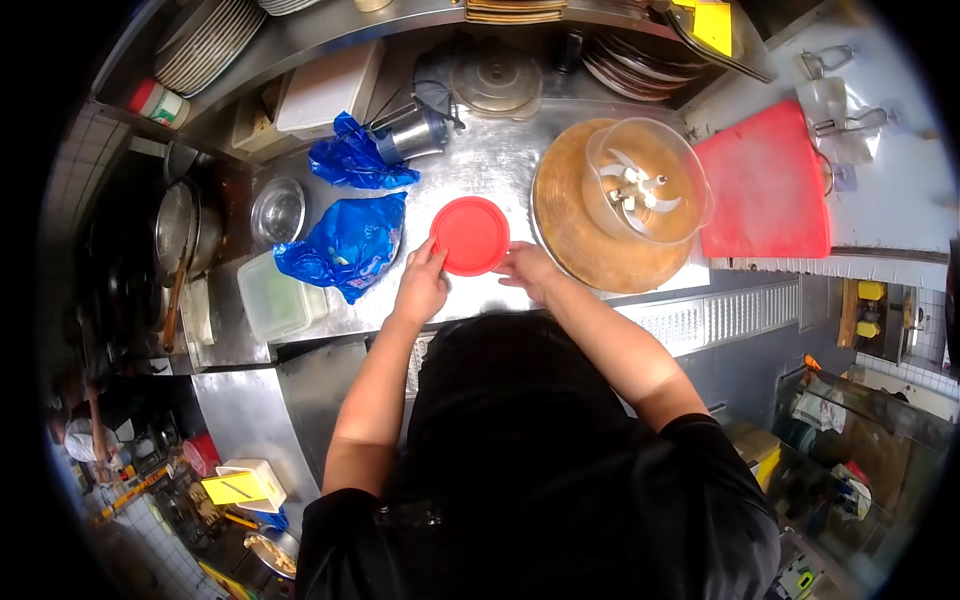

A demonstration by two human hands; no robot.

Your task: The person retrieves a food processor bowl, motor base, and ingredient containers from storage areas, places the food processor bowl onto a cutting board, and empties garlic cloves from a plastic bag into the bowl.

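A round red dish or lid (470, 236) rests on the metal counter (480, 130) in the centre of the head view. At its lower left rim, my left hand (425, 283) grips the edge, thumb on top. My right hand (527, 272) is beside the lower right edge, its fingers partly curled; whether they touch the rim is hard to tell. Blue plastic bags (350, 245) lie to the left. On the right, a clear bowl (645, 180) with blades inside stands on a round wooden board (565, 200).
A metal appliance (412, 132), a glass bowl (278, 210) and a clear plastic tub (275, 300) are at the left. A red cutting board (765, 185) is at the right. Stacked plates (210, 50) fill a shelf. Far lower left, another person (85, 438) stands.
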